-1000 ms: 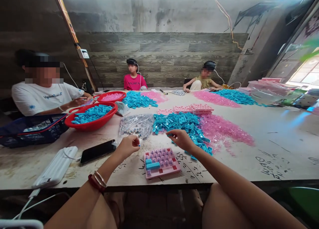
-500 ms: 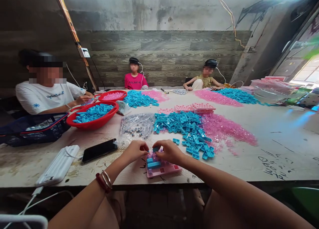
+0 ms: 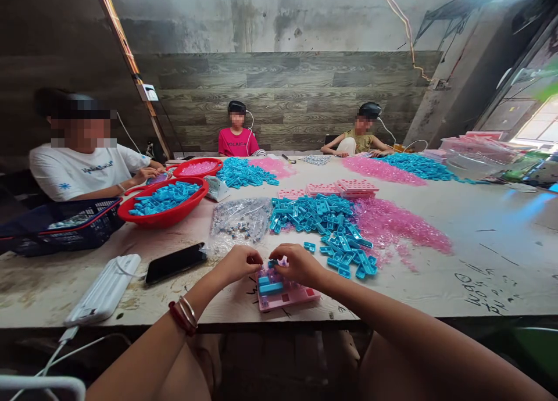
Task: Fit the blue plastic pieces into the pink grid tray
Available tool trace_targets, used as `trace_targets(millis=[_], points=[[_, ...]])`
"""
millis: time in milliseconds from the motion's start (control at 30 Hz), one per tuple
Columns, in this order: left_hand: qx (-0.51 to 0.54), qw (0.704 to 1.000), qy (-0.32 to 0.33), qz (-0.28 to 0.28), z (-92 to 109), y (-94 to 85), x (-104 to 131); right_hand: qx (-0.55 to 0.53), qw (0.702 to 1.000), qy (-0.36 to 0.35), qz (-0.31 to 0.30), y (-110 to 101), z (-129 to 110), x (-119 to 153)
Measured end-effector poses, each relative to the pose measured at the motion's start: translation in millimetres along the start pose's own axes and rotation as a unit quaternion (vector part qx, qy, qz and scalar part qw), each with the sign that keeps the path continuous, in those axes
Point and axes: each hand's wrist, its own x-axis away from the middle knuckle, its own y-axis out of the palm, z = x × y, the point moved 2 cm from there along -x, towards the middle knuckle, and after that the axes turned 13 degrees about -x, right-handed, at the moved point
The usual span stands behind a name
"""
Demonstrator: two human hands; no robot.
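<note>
A pink tray (image 3: 290, 297) lies flat near the table's front edge, with blue blocks (image 3: 271, 287) set in its left part. My left hand (image 3: 242, 262) is at the tray's back left corner, thumb and fingertips pinched together; whatever is between them is too small to make out. Over the back of the tray, my right hand (image 3: 297, 262) is closed around a small blue piece (image 3: 272, 264) at its fingertips. Behind my hands lie a heap of blue pieces (image 3: 320, 215) and a heap of clear pink pieces (image 3: 396, 224).
To the left are a black phone (image 3: 175, 264), a white power bank (image 3: 104, 289), red bowls (image 3: 163, 218) and a dark blue basket (image 3: 61, 238). A plastic bag of small parts (image 3: 239, 221) lies behind my left hand. Three people sit around the table (image 3: 488, 261).
The blue piece at my right fingertips sits slightly lower, nearer the tray. My left fingertips show less blue than before. The whole view has shifted slightly.
</note>
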Motion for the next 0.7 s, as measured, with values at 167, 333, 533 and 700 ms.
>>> trace_targets(millis=[167,333,533,700], points=[[-0.046,0.999,-0.001,0.013,5.6,-0.5,-0.4,0.015,1.0,0.006,-0.002,0.6,1.1,0.0],[-0.032,0.999,0.008,0.023,6.8,0.1,-0.8,0.026,1.0,0.014,0.001,0.4,2.0,0.1],[-0.014,0.999,0.027,0.023,3.3,2.1,-1.8,0.036,0.999,0.029,0.0,-0.9,1.8,0.2],[-0.019,0.999,0.035,0.017,4.8,0.9,-1.7,0.039,0.999,0.029,0.002,-0.4,3.4,0.9]])
